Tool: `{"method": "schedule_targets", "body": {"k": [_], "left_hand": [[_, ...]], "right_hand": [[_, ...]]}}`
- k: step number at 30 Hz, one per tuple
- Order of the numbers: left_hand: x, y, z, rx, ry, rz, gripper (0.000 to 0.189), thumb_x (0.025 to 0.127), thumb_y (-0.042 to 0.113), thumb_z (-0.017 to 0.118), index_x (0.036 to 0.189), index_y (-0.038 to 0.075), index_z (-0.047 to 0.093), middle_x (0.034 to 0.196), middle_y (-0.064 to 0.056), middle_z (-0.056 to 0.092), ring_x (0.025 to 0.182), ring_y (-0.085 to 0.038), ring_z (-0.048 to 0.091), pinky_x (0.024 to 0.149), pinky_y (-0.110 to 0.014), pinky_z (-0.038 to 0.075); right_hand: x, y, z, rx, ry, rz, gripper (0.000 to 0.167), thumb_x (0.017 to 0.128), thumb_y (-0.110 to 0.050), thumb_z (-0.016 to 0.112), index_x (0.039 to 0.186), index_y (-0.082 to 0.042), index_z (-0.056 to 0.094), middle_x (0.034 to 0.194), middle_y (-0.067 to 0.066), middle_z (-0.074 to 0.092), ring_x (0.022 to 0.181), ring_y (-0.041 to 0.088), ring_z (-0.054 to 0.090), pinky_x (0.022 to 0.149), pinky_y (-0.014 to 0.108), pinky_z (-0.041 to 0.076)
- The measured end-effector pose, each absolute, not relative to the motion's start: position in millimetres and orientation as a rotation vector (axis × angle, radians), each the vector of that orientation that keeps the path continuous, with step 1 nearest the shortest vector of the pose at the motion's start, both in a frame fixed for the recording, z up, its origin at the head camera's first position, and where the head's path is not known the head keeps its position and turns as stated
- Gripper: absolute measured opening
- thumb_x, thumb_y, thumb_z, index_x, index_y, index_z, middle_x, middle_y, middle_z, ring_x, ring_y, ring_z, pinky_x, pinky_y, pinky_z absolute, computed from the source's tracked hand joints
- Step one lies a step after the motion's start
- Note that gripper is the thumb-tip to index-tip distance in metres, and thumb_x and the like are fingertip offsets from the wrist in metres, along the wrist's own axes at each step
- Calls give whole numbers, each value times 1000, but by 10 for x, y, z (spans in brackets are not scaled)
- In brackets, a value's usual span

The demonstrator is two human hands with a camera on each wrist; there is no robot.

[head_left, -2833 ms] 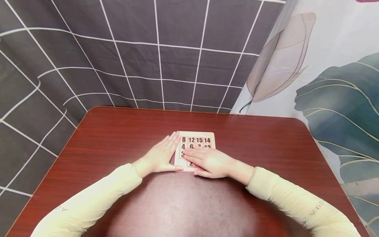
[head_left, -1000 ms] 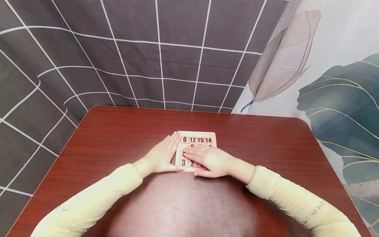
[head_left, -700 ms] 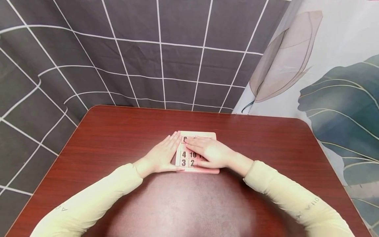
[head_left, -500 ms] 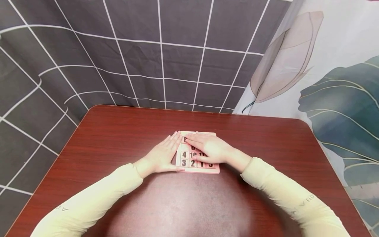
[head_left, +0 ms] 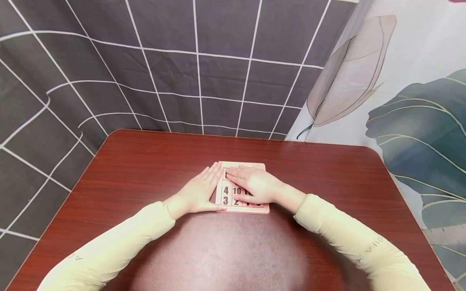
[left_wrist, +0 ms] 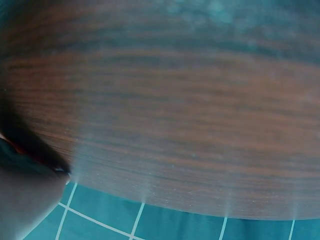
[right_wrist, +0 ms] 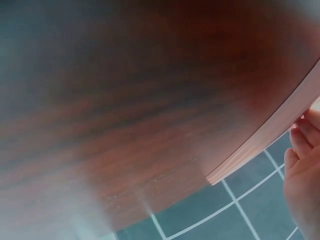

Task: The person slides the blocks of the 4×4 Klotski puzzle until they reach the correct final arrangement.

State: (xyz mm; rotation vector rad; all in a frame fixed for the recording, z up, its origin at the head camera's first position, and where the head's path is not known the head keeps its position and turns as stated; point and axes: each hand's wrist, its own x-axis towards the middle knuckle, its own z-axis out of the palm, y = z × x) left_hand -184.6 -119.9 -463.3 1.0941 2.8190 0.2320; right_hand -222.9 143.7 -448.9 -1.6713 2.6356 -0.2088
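Note:
A sliding number puzzle [head_left: 244,209] lies flat on the table in the head view. My left hand [head_left: 196,192] rests along its left side, fingers straight, thumb at the near left corner. My right hand [head_left: 260,186] lies across the tiles with extended fingers, hiding most of the upper rows. One fingertip touches the 8 tile [head_left: 225,175], which sits partway down from the top row. Below it, a gap separates it from the 4 tile [head_left: 226,190]. In the right wrist view, the hand [right_wrist: 305,175] reaches over the puzzle's edge [right_wrist: 265,140].
The reddish-brown wooden table [head_left: 145,161] surrounds the puzzle. Behind it hangs a dark grid-patterned curtain [head_left: 222,76], with a leaf-print curtain [head_left: 411,121] at the right. The left wrist view holds mostly blurred table.
The 4 and 3 tiles have each moved one place down the left column. My right hand has moved up the board, and the 8 tile has slid slightly downward. My left hand stays put.

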Motion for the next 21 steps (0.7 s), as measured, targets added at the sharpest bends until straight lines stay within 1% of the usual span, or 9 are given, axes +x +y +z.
{"method": "schedule_targets", "body": {"k": [3,8,9,15,21], "left_hand": [[-1858,-1204,-4667,1107,2823,246,118,92,69,66,164,-12,21,174,-30,18,164,-42,20,134,-53,25],[-1863,-1213,-4697,1086,2813,257,119,91,70,65,165,-11,18,176,-28,13,166,-40,15,136,-51,21],[-1860,-1210,-4693,1089,2813,257,119,91,70,65,165,-11,18,175,-28,14,165,-40,15,135,-52,22],[-1829,-1181,-4621,1091,2806,244,118,92,70,65,164,-12,20,175,-29,17,165,-41,19,135,-51,24],[-1825,-1179,-4611,1062,2813,224,119,91,72,65,165,-10,19,176,-28,14,166,-39,17,136,-49,22]], "right_hand": [[-2143,1464,-4494,-1719,2613,-206,66,101,-40,67,154,-1,54,162,14,52,152,27,50,128,45,40],[-2050,1487,-4506,-1741,2600,-205,69,102,-41,64,156,0,50,164,15,50,154,28,48,129,46,38],[-2043,1493,-4503,-1737,2606,-205,69,103,-41,64,156,-1,50,165,15,49,154,27,47,129,45,38],[-2080,1580,-4478,-1708,2651,-193,69,102,-42,66,156,-3,51,164,13,51,153,26,49,128,44,40],[-2157,1676,-4465,-1623,2719,-185,68,102,-44,67,155,-3,54,161,13,54,151,26,52,128,43,41]]}}
